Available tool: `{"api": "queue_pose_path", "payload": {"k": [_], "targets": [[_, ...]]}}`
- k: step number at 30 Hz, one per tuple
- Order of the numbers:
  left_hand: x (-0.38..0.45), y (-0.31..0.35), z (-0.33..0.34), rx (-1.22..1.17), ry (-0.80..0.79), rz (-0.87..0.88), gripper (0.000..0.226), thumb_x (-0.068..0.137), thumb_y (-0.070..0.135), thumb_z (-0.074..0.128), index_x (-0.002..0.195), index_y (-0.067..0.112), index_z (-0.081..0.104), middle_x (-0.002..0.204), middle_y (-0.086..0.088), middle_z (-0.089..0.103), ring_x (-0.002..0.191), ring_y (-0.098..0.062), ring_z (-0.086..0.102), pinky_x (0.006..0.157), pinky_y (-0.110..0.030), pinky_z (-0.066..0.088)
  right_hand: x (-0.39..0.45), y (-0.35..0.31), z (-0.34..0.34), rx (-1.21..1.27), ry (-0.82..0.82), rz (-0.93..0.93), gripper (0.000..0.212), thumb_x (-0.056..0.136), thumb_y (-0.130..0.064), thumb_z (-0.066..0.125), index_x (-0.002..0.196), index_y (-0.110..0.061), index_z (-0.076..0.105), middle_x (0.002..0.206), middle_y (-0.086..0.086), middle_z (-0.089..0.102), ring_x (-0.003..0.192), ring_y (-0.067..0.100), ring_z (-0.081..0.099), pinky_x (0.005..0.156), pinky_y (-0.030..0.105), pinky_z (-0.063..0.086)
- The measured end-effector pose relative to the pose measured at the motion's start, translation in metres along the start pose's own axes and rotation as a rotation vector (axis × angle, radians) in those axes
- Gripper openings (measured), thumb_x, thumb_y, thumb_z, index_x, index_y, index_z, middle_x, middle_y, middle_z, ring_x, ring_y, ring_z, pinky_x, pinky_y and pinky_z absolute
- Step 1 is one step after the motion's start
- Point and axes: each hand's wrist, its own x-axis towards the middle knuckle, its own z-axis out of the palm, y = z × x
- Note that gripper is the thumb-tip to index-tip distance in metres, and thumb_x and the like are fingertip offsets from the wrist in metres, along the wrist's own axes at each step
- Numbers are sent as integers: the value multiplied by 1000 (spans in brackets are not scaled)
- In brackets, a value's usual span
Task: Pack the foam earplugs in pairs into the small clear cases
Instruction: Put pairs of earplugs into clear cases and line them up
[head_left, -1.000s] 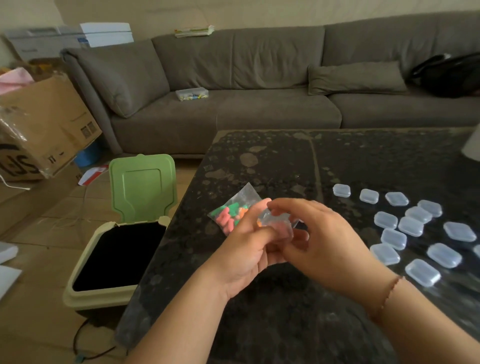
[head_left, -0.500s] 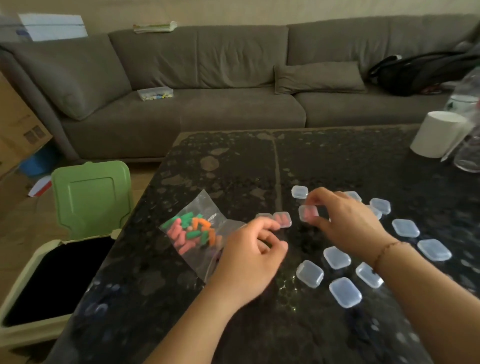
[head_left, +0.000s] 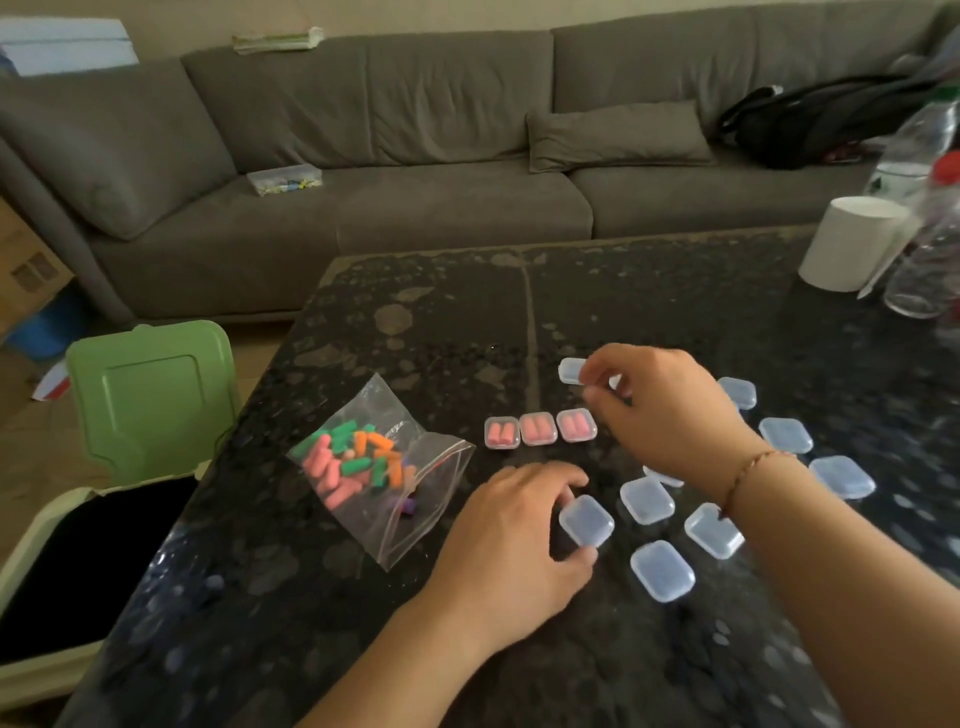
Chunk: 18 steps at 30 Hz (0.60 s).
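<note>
A clear zip bag (head_left: 382, 467) of pink, green and orange foam earplugs lies on the dark table (head_left: 467, 322). To its right, three closed small cases (head_left: 540, 429) stand in a row, each with a pink pair inside. Several empty clear cases (head_left: 660, 570) are scattered further right. My left hand (head_left: 514, 535) grips one empty case (head_left: 587, 519) between fingers and thumb on the table. My right hand (head_left: 660, 410) hovers just right of the row, fingers loosely curled over another empty case (head_left: 570, 370); I see nothing held in it.
An open bin with a green lid (head_left: 150, 400) stands at the table's left edge. A white cup (head_left: 852, 241) and clear plastic bottles (head_left: 924, 218) stand at the far right. A grey sofa (head_left: 415, 156) runs behind the table.
My right hand set the third pink-filled case down at the end of the row and let go. My left hand left the bag and took hold of an empty case. The view swung right.
</note>
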Motion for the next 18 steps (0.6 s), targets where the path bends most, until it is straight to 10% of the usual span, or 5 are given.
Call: {"api": "queue_pose_path", "payload": {"k": [13, 18], "targets": [[-7, -24, -23, -112, 472, 127, 72, 79, 37, 80, 140, 20, 46, 111, 12, 67, 100, -2, 65, 89, -13, 52, -34, -47, -6, 372, -311, 112, 36, 89, -42, 60, 121, -27, 50, 66, -7, 71, 56, 1, 63, 55, 16, 45], [-16, -17, -39, -393, 462, 3, 55, 82, 34, 78, 130, 22, 53, 108, 13, 69, 100, -4, 67, 81, -15, 54, -37, -54, -3, 754, -260, 105, 19, 89, -18, 65, 106, -15, 56, 72, -2, 72, 59, 8, 64, 67, 40, 52]]}}
